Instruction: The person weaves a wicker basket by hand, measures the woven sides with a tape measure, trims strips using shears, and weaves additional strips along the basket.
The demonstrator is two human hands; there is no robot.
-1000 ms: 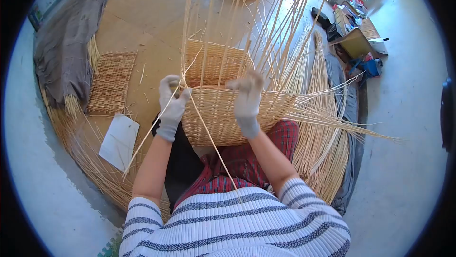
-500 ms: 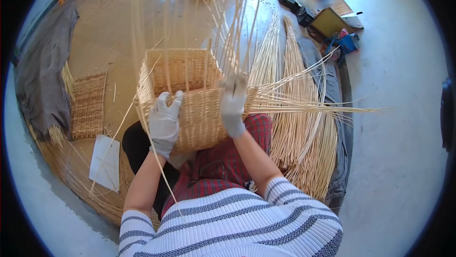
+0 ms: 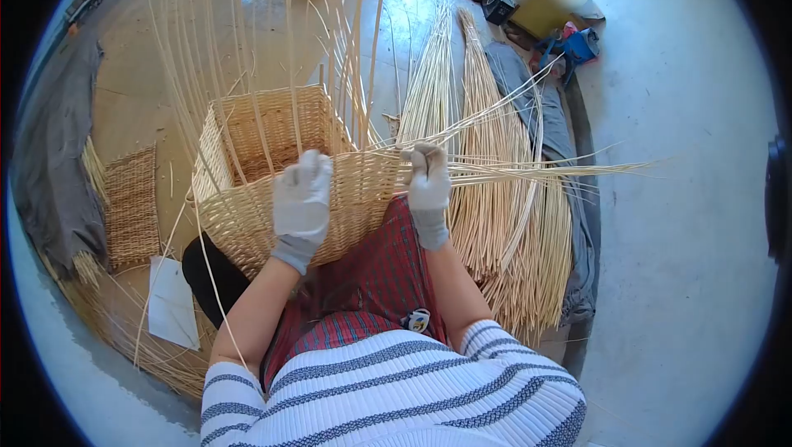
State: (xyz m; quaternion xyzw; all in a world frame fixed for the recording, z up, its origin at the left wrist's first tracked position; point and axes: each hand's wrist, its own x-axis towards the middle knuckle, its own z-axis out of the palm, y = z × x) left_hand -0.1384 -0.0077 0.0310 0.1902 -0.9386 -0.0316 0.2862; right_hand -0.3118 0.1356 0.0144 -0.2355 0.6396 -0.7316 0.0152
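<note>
A rectangular wicker basket (image 3: 355,191) rests tilted on my lap, its open side facing up and away, with long upright stakes rising from its rim. My gloved left hand (image 3: 302,199) lies against the near wall, its fingertips curled over the top edge. At the basket's right corner, my gloved right hand (image 3: 429,187) is closed beside a bunch of loose strands (image 3: 528,173) that stick out to the right; its fingers seem to pinch a strand there. A thin strand (image 3: 213,282) hangs from the basket's left corner toward my left arm.
Bundles of long pale canes (image 3: 503,224) lie on grey cloth at the right. On the left are a woven mat (image 3: 132,208), a white sheet (image 3: 172,302) and a dark grey cloth (image 3: 54,150). A blue object (image 3: 582,47) and a box stand at the upper right.
The basket has shifted left in view and turned. My left hand has moved from the left corner to the middle of the near wall. My right hand has closed at the right corner.
</note>
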